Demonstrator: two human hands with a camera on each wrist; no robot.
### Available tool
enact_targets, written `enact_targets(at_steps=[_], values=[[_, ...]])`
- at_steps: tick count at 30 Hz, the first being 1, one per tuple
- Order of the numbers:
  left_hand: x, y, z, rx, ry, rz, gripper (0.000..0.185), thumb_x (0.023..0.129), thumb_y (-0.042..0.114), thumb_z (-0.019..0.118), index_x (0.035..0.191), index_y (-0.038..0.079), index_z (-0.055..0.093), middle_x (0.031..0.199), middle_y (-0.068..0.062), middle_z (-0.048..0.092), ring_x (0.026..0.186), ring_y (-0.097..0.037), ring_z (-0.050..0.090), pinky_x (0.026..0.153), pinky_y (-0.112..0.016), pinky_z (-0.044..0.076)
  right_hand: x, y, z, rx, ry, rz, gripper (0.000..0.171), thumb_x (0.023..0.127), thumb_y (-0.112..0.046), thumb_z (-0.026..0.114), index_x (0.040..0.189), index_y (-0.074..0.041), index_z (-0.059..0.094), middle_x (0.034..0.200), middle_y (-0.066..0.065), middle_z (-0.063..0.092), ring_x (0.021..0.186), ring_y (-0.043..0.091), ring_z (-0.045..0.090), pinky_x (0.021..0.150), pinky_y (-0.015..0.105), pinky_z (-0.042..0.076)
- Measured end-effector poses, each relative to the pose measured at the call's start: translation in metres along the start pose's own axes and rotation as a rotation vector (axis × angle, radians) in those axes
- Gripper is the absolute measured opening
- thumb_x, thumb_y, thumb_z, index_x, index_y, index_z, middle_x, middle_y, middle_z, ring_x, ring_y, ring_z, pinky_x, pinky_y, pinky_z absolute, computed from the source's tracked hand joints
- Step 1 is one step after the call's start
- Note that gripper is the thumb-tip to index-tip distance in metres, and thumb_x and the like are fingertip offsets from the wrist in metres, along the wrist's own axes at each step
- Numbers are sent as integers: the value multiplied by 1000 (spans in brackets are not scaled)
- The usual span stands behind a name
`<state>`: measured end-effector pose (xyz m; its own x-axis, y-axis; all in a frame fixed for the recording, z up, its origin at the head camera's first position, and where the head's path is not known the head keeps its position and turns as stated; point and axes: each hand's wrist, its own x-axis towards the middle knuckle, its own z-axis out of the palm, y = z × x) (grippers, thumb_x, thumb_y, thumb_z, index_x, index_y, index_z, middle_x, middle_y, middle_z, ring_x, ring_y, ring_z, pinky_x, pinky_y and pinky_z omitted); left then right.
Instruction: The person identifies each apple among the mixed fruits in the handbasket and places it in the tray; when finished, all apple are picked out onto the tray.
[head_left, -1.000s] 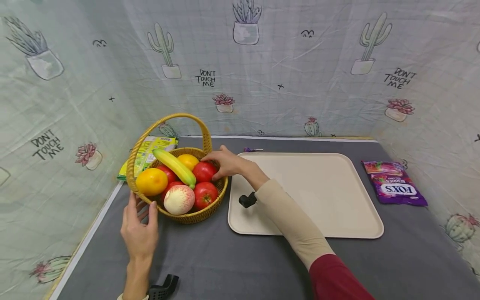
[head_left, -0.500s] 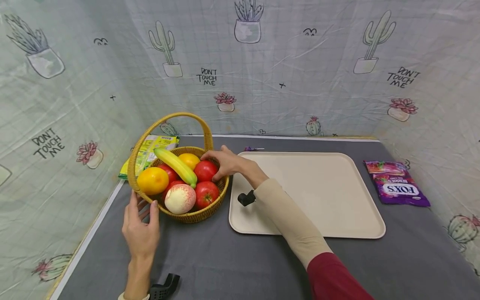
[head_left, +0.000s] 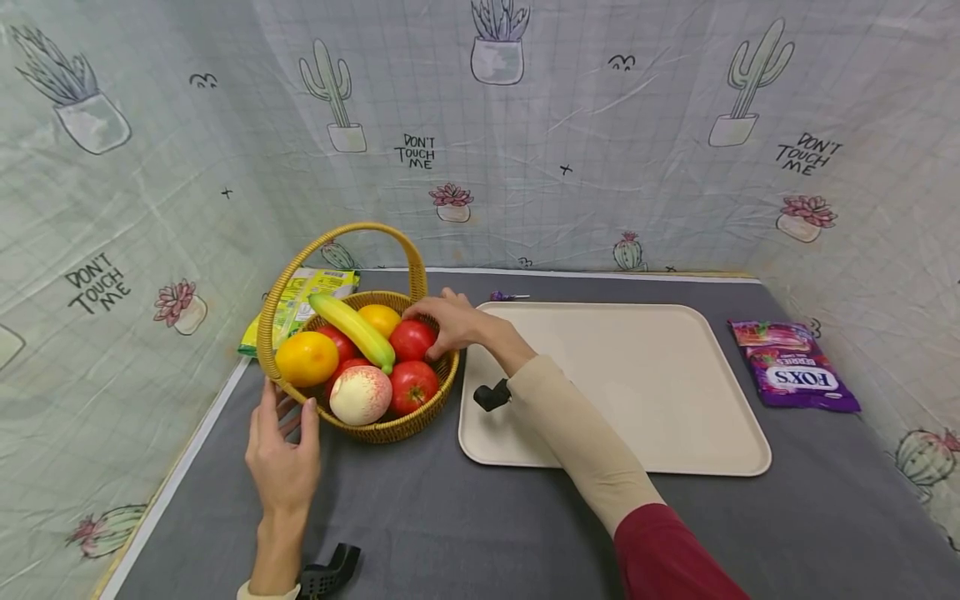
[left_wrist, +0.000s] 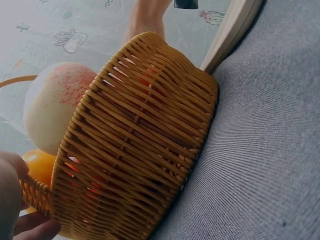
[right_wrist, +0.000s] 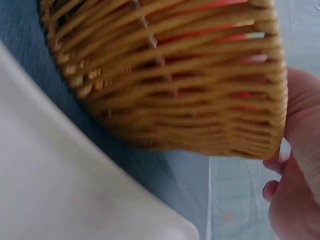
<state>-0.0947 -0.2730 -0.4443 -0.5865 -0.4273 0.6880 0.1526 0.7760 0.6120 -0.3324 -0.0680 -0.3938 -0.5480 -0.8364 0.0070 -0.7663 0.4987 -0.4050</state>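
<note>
Round golden wicker basket (head_left: 390, 431), red and yellow fruit (head_left: 352, 327) inside, left hand (head_left: 282, 462) at left rim, right hand (head_left: 455, 323) apparently gripping right rim

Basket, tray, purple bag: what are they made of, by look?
Basket: woven strands, slight sheen; rattan or plastic cane, can't tell which.
Tray: probably moulded plastic; smooth, plain beige, rounded corners, thin raised rim.
Purple bag: likely plastic or foil film; printed, thin-looking, creased.
</note>
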Motion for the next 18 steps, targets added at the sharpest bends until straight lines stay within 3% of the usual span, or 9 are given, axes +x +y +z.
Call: enact_targets(at_steps=[4, 11, 18], values=[[0, 0, 0, 5, -6, 0, 67, 88, 18, 63, 147, 23, 31, 121, -21, 57, 102, -27, 63, 82, 3, 40, -1, -5, -4, -56, -10, 20, 70, 70, -37, 80, 133, -34, 50, 139, -9, 48, 101, 20, 34, 82, 34, 30], [0, 0, -1, -2, -6, -2, 67, 88, 18, 63, 147, 23, 32, 121, -21, 57, 102, -28, 63, 82, 2, 41, -3, -11, -6, 48, -38, 113, 67, 68, -33, 83, 127, -38, 52, 119, -3, 49, 101, 21, 33, 81, 33, 39], [-1, 1, -1, 10, -11, -3, 67, 88, 19, 63, 147, 24, 31, 121, -21, 57, 101, -27, 63, 82, 2, 41, -1, -12, -4, -62, -60, 58, 78, 70, -37, 80, 139, -33, 45, 139, -10, 45, 103, 19, 31, 84, 34, 32]])
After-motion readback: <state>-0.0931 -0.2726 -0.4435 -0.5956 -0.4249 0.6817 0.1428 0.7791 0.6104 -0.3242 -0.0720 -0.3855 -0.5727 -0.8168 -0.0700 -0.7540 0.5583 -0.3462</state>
